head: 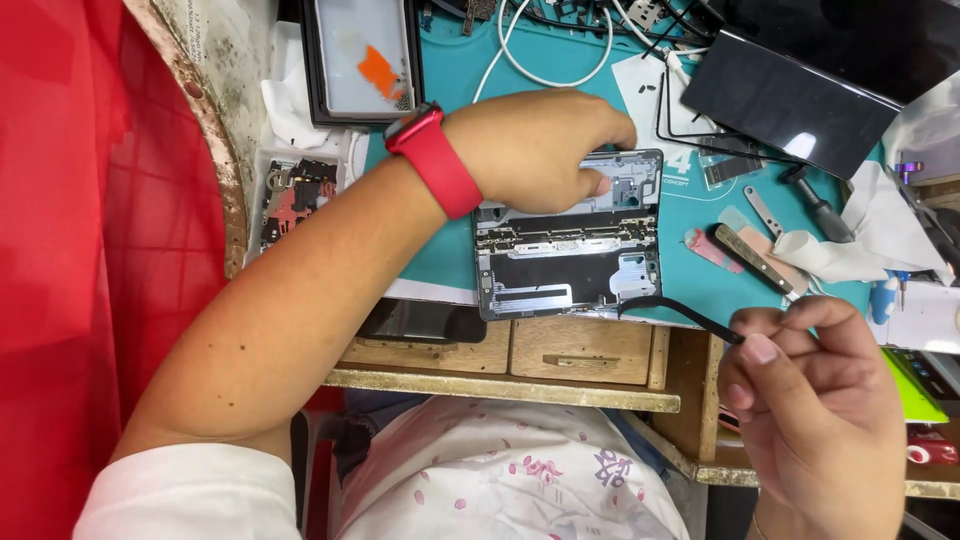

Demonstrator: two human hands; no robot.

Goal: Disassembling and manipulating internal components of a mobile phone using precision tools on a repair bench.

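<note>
At frame centre the left hand (540, 145), a red watch (432, 160) on its wrist, presses fingers-down on the opened device (570, 250) lying on the teal mat (450, 250). At lower right the right hand (815, 400) pinches black tweezers (680, 305), whose tip is at the device's lower edge. A tray (360, 55) with an orange sticker (380, 72) sits at upper left; a dark screen panel (790, 95) lies at upper right.

Head cam, looking steeply down (close), workbench (560, 385)
</note>
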